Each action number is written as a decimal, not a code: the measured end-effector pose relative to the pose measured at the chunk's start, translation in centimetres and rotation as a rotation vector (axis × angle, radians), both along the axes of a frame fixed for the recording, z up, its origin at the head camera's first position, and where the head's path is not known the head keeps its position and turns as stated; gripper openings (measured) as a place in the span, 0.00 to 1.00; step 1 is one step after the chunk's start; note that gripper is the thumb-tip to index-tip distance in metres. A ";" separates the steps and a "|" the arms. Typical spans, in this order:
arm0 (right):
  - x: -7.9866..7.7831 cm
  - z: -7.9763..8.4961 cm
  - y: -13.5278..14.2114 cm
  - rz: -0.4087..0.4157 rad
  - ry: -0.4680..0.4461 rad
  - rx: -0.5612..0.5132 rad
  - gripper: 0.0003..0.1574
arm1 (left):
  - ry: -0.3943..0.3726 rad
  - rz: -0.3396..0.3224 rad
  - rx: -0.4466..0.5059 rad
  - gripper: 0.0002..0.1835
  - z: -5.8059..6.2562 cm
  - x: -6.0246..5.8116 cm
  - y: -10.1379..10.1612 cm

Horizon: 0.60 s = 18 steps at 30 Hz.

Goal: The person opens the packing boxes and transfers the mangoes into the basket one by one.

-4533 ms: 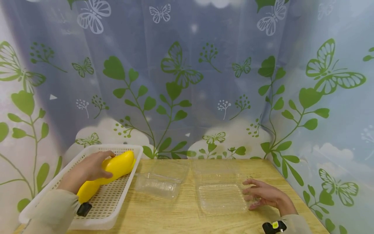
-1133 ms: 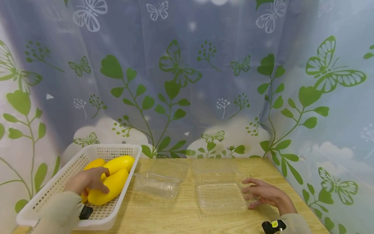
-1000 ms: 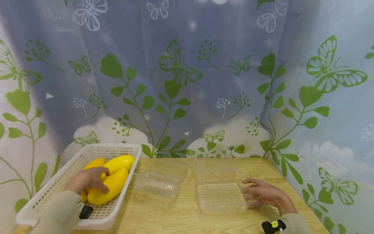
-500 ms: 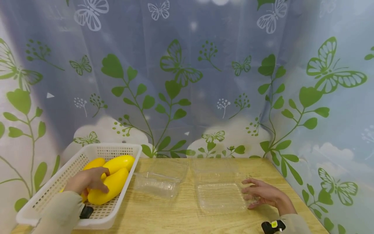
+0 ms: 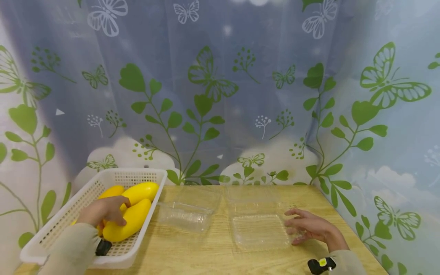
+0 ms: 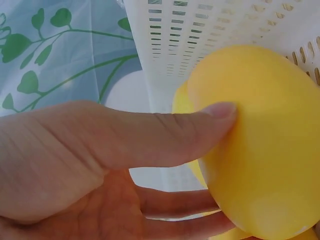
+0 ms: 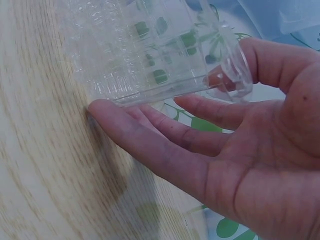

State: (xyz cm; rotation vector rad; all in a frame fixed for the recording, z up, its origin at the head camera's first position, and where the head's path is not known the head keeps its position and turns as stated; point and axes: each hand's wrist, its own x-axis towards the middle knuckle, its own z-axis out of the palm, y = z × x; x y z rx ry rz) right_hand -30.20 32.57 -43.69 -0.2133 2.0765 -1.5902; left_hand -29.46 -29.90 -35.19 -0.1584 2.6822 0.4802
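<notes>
My left hand (image 5: 106,210) reaches into a white basket (image 5: 154,214) and grips a smooth yellow mango (image 5: 134,221). In the left wrist view the thumb presses on the side of this mango (image 6: 265,135), while other fingers pass below it. Further mangoes (image 5: 141,191) lie behind and under the hand, partly covered by it. My right hand (image 5: 313,229), fingers loosely bent, is at the right side of an opened clear plastic clamshell box (image 5: 261,233). In the right wrist view the fingers touch the wall and rim of the clear box (image 7: 165,55) without closing round it.
A second clear clamshell box (image 5: 185,219), lid up, stands between the basket and the right-hand box. All sit on a wood-grain table (image 5: 192,256). A curtain (image 5: 220,126) printed with butterflies and leaves hangs close behind and to the sides.
Several seconds ago the left hand held a mango higher, over the basket's right side; now it grips one lower and nearer. Over the last second both hands stay almost still.
</notes>
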 end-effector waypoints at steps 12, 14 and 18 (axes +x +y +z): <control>0.1 0.0 0.0 0.001 0.009 0.008 0.44 | 0.046 -0.021 -0.013 0.35 0.4 0.3 0.1; 0.2 0.1 0.1 -0.001 0.010 0.014 0.44 | 0.053 -0.030 -0.011 0.35 0.4 0.3 0.1; 0.2 0.3 0.0 -0.006 0.017 0.034 0.45 | 0.065 -0.048 -0.012 0.35 0.5 0.4 0.2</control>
